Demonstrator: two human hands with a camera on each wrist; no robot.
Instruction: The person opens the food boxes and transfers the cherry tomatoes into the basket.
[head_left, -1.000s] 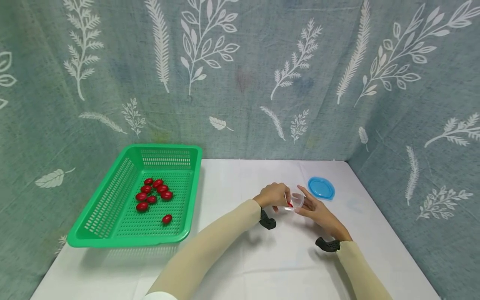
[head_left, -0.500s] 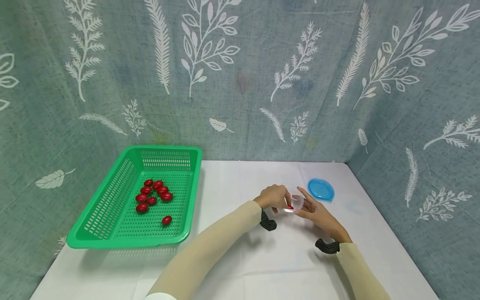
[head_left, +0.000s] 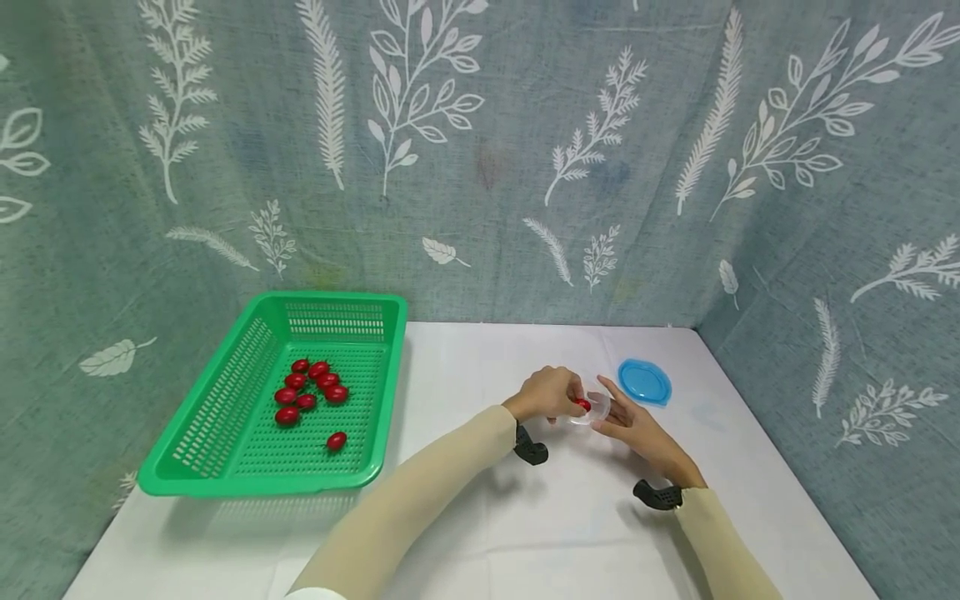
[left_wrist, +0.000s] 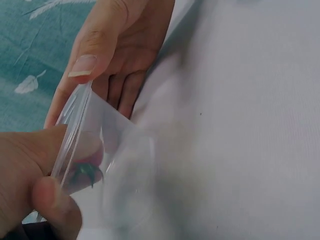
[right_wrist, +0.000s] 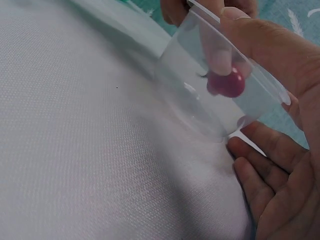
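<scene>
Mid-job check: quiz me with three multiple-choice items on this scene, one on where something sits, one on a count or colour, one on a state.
1. Where does the blue lid lie?
A. In the green basket
B. On the table, beyond the right hand
C. On top of the clear cup

2. How many red fruits lie in the green basket?
A. Three
B. Eight
C. Fifteen

3. How is the clear cup placed?
A. Tipped on its side between the hands
B. Upright and capped
C. Upside down in the basket

Answers: 1 B, the lid rests on the white table past the right hand. 2 B, eight can be counted in the head view. 3 A, the cup leans over, the left hand putting a red fruit inside.
</scene>
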